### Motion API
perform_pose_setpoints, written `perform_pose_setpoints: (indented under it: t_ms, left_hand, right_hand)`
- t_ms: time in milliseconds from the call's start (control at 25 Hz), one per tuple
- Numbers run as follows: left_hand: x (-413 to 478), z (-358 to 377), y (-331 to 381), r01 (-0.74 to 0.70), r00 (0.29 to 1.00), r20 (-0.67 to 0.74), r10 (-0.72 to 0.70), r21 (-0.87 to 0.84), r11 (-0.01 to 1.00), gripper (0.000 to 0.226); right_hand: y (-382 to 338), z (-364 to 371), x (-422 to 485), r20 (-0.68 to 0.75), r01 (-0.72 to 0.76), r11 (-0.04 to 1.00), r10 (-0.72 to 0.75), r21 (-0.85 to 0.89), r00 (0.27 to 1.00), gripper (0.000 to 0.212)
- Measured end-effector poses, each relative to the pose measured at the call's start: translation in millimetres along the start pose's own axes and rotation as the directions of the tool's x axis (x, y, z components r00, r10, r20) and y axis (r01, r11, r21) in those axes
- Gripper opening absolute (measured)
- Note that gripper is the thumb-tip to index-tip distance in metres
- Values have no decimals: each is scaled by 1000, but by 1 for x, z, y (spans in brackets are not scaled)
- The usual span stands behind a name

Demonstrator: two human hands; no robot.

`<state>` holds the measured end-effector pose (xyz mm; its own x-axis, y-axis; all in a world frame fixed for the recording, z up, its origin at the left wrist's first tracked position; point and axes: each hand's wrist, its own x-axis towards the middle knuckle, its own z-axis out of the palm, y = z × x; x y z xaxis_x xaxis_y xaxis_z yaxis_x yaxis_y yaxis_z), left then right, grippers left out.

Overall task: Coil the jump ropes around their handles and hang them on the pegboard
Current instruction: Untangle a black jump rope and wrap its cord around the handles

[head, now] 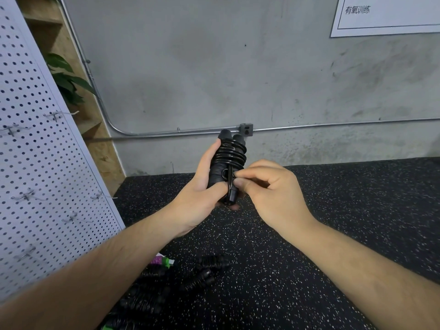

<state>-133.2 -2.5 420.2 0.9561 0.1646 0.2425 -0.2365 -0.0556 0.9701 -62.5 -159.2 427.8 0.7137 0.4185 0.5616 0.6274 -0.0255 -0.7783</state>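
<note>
A black jump rope [230, 153] is coiled around its two handles, which stand upright side by side in front of me. My left hand [202, 189] grips the handles from the left, thumb across the lower part. My right hand [269, 186] pinches a loop of the rope's end at the lower middle of the bundle. The white pegboard [35, 163] with metal hooks [56, 115] stands at the left. Several other coiled black ropes [197, 278] lie on the floor below my arms, one with purple and green parts [162, 261].
Speckled black rubber flooring [309, 258] spreads under me up to a grey concrete wall [214, 67] with a metal conduit and outlet box [246, 129]. A wooden shelf with a green plant [66, 79] sits behind the pegboard. A white sign [385, 15] hangs top right.
</note>
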Motion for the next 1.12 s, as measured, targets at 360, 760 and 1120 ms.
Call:
perform_pose_setpoints:
  t_ms: [360, 760, 1120]
  left_hand:
    - [-1, 1, 0, 36, 999, -18, -36, -13, 999, 76]
    - [8, -6, 3, 5, 998, -67, -6, -13, 1000, 82]
    - [5, -13, 11, 75, 991, 92, -97, 226, 971, 71]
  right_hand:
    - [-14, 8, -2, 19, -144, 985, 142, 92, 990, 15]
    - [3, 0, 3, 51, 139, 952, -129, -274, 990, 11]
    - [-4, -9, 17, 234, 269, 918, -204, -292, 951, 23]
